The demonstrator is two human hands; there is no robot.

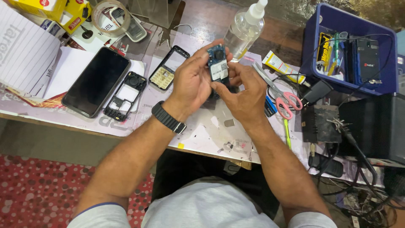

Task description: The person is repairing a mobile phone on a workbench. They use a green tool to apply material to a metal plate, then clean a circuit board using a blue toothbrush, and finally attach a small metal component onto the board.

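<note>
Worktable [84,122], paper-covered, cluttered; red dotted floor [38,185] below. 1 blue bin [337,21] w/ tools, far right. 1 black smartphone [96,81], face up, left. 1 clear spray bottle [244,27] behind hands. 1 pr pink-handled scissors [280,95] just right of hands. 1 black phone frame [125,95]; 1 keypad shell [168,69]. Left hand [192,82] & right hand [242,95] both closed on 1 small circuit board [218,63], held upright above table, mid-frame.
</note>
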